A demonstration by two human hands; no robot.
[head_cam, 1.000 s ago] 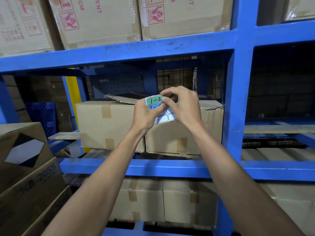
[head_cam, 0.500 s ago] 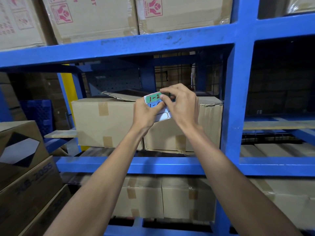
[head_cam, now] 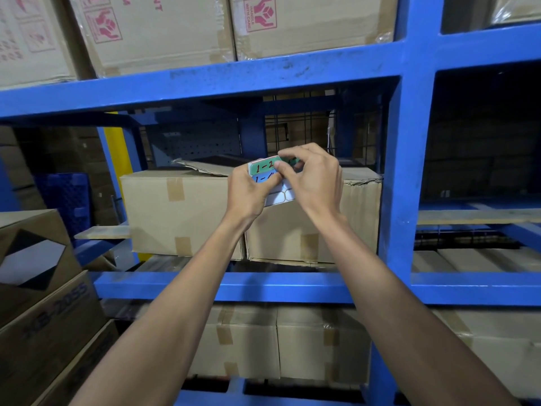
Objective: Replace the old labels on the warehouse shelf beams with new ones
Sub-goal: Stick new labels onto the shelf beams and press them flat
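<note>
Blue rack all round: upper beam [head_cam: 205, 83] overhead, lower beam [head_cam: 263, 288] below the hands, upright [head_cam: 407, 171] to the right. Both hands are up in the middle bay, in front of two taped boxes [head_cam: 175, 212].

Left hand [head_cam: 248, 194] is closed round a label sheet [head_cam: 265, 168], thumb across its lower part. The sheet carries a green label marked "1-2" on top, a blue one under it, and blank white backing [head_cam: 282, 194] lower right. Right hand [head_cam: 313, 180] pinches the top edge of the green label between thumb and forefinger; can't tell whether the label has lifted off.

The sheet is held in the air, clear of both beams. The right hand hides the right half of the labels.

Around: more boxes on the shelf above [head_cam: 307, 24] with red "handle with care" marks, boxes below the lower beam [head_cam: 248, 341], a stack at left [head_cam: 44, 303], yellow post [head_cam: 115, 148] behind.
</note>
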